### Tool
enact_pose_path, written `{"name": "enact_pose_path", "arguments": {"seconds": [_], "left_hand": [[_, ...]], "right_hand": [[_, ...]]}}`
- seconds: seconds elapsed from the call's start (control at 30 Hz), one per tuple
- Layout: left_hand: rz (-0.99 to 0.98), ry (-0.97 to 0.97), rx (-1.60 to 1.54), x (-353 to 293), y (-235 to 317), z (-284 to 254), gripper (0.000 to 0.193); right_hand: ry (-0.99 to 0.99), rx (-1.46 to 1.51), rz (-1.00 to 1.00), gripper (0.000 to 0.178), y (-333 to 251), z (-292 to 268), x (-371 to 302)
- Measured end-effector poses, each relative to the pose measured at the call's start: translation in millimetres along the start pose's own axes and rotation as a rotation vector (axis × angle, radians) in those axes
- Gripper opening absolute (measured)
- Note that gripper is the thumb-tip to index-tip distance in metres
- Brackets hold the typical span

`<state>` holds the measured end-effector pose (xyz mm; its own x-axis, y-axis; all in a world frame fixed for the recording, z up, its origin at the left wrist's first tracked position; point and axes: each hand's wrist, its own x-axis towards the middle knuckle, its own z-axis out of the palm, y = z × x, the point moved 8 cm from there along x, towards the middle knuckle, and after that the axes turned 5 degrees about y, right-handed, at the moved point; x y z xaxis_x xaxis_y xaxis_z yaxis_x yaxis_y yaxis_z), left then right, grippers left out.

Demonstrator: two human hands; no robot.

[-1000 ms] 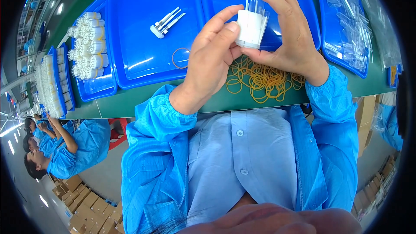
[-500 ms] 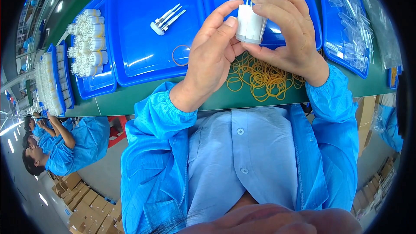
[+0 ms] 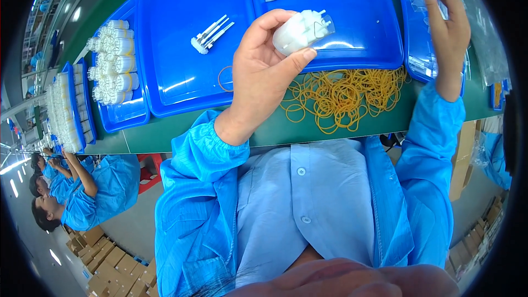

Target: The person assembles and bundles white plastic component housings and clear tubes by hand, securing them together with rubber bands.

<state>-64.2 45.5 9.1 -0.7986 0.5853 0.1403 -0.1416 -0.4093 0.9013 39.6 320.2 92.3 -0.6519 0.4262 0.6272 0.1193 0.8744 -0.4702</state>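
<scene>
Currently left hand [image 3: 258, 77] clamps a white bundle of plastic parts [image 3: 300, 28] above the blue tray [image 3: 181, 49]. Right hand [image 3: 448, 27], fingers loosely open, touches clear bags [image 3: 421, 0] right of the tray. One-handed hold: loose pieces could slide out.

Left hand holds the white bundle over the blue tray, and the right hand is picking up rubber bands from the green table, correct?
Not quite. In the head view the right hand is at the clear plastic bags on the right, not the rubber bands. The left hand does hold the white bundle.
</scene>
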Motion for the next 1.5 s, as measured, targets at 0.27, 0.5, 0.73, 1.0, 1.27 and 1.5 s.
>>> {"name": "enact_pose_path", "arguments": {"seconds": [0.27,0.5,0.73,1.0,1.27,1.5], "left_hand": [[0.095,-0.081,0.098,0.9,4.7,6.9,0.053],[0.135,-0.074,0.110,3.7,0.0,5.8,0.049],[0.154,-0.095,0.058,3.3,5.0,7.0,0.049],[0.225,-0.031,0.092,-0.4,12.3,-4.2,0.046],[0.025,0.071,0.027,0.8,4.5,-2.8,0.046],[0.034,0.099,0.060,2.1,2.9,-5.5,0.046]], "right_hand": [[-0.242,-0.543,-0.062,0.036,107.2,-1.7,-31.4],[-0.400,-0.412,0.020,0.029,116.5,7.0,-32.6],[-0.167,-0.301,-0.074,0.027,78.4,-6.1,-17.9],[-0.352,0.815,0.068,0.021,-62.8,44.5,-23.5],[-0.395,1.039,0.079,0.025,-65.7,69.3,-30.6],[-0.383,0.957,0.156,0.028,-60.0,69.7,-35.8]]}}
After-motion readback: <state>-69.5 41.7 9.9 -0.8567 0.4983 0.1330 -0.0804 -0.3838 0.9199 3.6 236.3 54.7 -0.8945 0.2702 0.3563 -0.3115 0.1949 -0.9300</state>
